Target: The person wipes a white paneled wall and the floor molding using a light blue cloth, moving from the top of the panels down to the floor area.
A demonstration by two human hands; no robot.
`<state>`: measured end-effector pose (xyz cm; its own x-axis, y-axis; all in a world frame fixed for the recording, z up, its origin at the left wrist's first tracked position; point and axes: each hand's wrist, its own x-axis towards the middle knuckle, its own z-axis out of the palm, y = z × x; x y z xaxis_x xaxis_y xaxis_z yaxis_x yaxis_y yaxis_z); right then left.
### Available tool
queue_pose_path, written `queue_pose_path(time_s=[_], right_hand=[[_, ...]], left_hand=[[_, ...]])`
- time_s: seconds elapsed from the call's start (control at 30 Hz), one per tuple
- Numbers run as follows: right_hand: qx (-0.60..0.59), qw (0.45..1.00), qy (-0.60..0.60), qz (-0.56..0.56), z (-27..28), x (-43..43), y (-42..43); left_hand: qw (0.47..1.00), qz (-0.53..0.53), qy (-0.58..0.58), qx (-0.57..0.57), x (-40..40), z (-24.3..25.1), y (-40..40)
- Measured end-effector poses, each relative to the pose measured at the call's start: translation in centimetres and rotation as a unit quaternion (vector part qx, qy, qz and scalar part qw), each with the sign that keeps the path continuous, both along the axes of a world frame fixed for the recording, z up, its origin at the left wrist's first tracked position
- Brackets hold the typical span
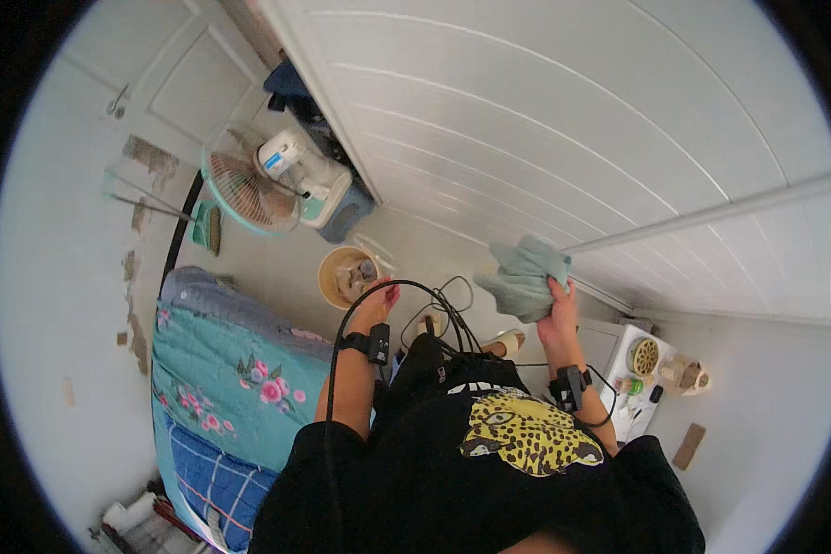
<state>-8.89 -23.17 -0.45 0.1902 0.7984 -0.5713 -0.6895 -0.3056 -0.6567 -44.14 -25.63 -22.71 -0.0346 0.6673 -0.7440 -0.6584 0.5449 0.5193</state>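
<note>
My right hand (559, 313) grips a bunched grey-green cloth (523, 277), which hangs from it in loose folds near the white panelled wall. To the left, my left hand (386, 294) is held low in front of me, beside the rim of a cream-coloured bin (329, 280) that has crumpled waste in it. The fingers of that hand are partly curled, and whether they hold anything is not clear. A black cable (403, 282) arches close by the left hand. Both wrists carry strapped black devices.
A bed with a teal floral sheet (235, 388) lies at the left. Beyond it stand an electric fan (249, 183) on a blue stool (348, 215) and a green dustpan (201, 225). Loose cable (457, 279) lies on the floor by my feet. A white cabinet (620, 377) holding small items is at the right.
</note>
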Motion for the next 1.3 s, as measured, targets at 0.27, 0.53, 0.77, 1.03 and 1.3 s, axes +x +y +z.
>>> queue_pose_path(time_s=[0.27, 0.53, 0.77, 1.03, 1.3], right_hand=[[-0.06, 0.994, -0.016, 0.094, -0.5, -2.5, 1.2], [-0.069, 0.985, -0.08, 0.139, -0.2, -3.6, -0.6], [-0.064, 0.984, -0.108, 0.126, 1.2, -1.7, -2.6], [-0.108, 0.982, -0.133, 0.081, -2.5, -1.6, -3.3], [-0.165, 0.98, -0.091, 0.062, -4.0, -2.1, -4.0]], left_hand=[[0.991, 0.091, 0.087, -0.041, -0.4, -3.3, -4.9], [0.967, 0.195, 0.141, -0.088, -5.6, -12.7, -6.4], [0.708, -0.4, 0.579, 0.05, -7.1, -12.8, -3.3], [0.979, 0.046, 0.156, -0.123, -5.6, -19.2, 0.3], [0.987, 0.129, -0.044, -0.08, -9.0, -25.5, -2.5]])
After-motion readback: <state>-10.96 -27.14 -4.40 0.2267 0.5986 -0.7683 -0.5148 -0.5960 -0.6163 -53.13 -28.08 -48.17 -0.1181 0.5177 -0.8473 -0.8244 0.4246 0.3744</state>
